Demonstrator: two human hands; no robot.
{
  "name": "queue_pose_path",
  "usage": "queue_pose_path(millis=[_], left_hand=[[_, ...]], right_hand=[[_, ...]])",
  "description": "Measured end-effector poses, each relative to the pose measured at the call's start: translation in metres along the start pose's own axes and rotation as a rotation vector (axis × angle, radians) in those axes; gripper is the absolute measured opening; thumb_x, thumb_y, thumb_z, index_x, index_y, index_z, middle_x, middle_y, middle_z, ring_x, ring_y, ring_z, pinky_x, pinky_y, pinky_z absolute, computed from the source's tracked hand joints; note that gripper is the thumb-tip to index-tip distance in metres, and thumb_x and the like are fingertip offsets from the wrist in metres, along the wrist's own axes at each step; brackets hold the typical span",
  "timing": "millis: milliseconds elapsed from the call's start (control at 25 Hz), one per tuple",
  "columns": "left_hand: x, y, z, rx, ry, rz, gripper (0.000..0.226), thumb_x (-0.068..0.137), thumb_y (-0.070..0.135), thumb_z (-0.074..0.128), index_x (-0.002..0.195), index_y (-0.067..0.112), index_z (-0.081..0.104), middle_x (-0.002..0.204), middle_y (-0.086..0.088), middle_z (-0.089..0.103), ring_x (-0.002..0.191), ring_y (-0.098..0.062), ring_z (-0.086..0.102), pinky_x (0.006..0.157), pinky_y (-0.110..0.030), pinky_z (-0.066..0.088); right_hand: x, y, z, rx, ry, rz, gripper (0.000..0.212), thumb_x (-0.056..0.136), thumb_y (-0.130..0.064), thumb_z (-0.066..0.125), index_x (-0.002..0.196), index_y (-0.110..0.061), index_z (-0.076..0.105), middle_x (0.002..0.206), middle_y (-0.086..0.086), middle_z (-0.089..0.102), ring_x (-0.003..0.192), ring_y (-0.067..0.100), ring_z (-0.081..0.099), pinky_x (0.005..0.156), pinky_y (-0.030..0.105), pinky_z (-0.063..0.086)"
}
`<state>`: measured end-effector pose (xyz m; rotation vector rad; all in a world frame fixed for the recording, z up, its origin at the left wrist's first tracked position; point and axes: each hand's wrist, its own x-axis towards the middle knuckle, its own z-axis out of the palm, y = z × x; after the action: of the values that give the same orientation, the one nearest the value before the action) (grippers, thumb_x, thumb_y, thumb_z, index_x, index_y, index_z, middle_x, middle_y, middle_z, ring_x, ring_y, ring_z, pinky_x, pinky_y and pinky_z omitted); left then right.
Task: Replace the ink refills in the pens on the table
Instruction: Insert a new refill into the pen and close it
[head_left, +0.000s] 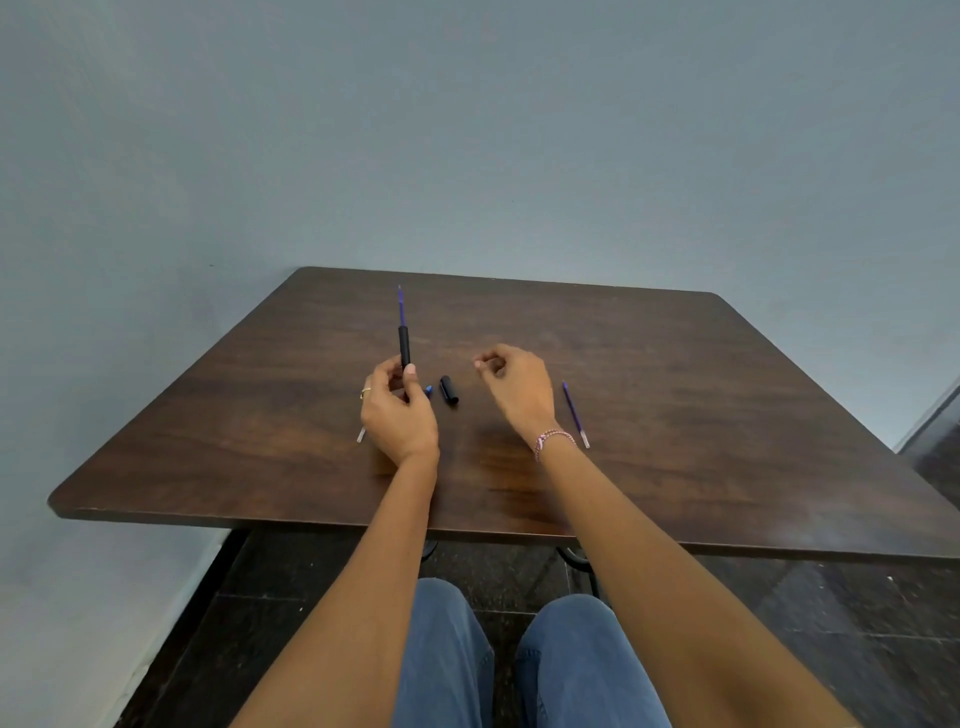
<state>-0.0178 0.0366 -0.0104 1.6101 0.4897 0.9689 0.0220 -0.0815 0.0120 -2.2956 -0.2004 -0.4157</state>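
The left hand (397, 415) pinches a black pen barrel (404, 347) upright between thumb and fingers, and a purple refill (401, 306) sticks out of its top toward 12 o'clock. The right hand (517, 387) hovers at the left hand's 3 o'clock with its fingers curled and thumb meeting forefinger; whether it grips anything cannot be told. Between the hands, a black cap (449, 391) lies on the wooden tabletop (675, 415), with a small blue piece (428, 389) just beside it at 9 o'clock. A second refill (575, 414) lies at the right hand's 3 o'clock.
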Motion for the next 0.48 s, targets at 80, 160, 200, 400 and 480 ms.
queue_pose_path(millis=[80,160,200,400,480], left_hand=[[0.000,-0.001,-0.001,-0.029,0.016,-0.007,0.015,0.090,0.016,0.062,0.104,0.011,0.065,0.097,0.005,0.057,0.069,0.010,0.050,0.058,0.003,0.037],[0.001,-0.002,-0.001,-0.054,0.025,-0.006,0.015,0.089,0.015,0.063,0.103,0.009,0.065,0.097,0.004,0.058,0.072,0.005,0.052,0.059,0.002,0.037],[0.001,-0.002,-0.001,-0.062,0.032,-0.007,0.016,0.089,0.015,0.063,0.103,0.009,0.065,0.097,0.004,0.058,0.075,0.002,0.053,0.059,0.001,0.038],[0.003,-0.004,-0.001,-0.082,0.055,-0.026,0.017,0.089,0.015,0.063,0.105,0.008,0.065,0.096,0.005,0.057,0.089,-0.007,0.056,0.063,-0.006,0.039],[0.003,-0.004,-0.001,-0.090,0.070,-0.031,0.016,0.089,0.015,0.063,0.104,0.009,0.065,0.095,0.006,0.056,0.086,-0.006,0.056,0.062,-0.007,0.039]], right_hand=[[0.005,-0.014,0.007,-0.121,-0.093,-0.091,0.016,0.090,-0.016,0.057,0.093,-0.024,0.071,0.089,-0.006,0.068,0.090,0.012,0.060,0.075,0.031,0.052],[0.010,-0.027,0.015,-0.261,-0.174,-0.187,0.023,0.091,-0.012,0.054,0.098,-0.025,0.071,0.098,-0.001,0.067,0.102,0.017,0.055,0.077,0.033,0.050],[0.013,-0.032,0.019,-0.313,-0.214,-0.215,0.024,0.092,-0.013,0.053,0.101,-0.026,0.070,0.103,0.002,0.065,0.102,0.018,0.056,0.078,0.033,0.049],[0.018,-0.050,0.035,-0.356,-0.370,-0.190,0.020,0.091,-0.019,0.057,0.104,-0.018,0.072,0.104,0.009,0.070,0.094,0.026,0.065,0.079,0.035,0.053],[0.017,-0.054,0.039,-0.428,-0.378,-0.204,0.021,0.090,-0.022,0.058,0.104,-0.016,0.073,0.102,0.011,0.071,0.093,0.030,0.066,0.079,0.037,0.053]])
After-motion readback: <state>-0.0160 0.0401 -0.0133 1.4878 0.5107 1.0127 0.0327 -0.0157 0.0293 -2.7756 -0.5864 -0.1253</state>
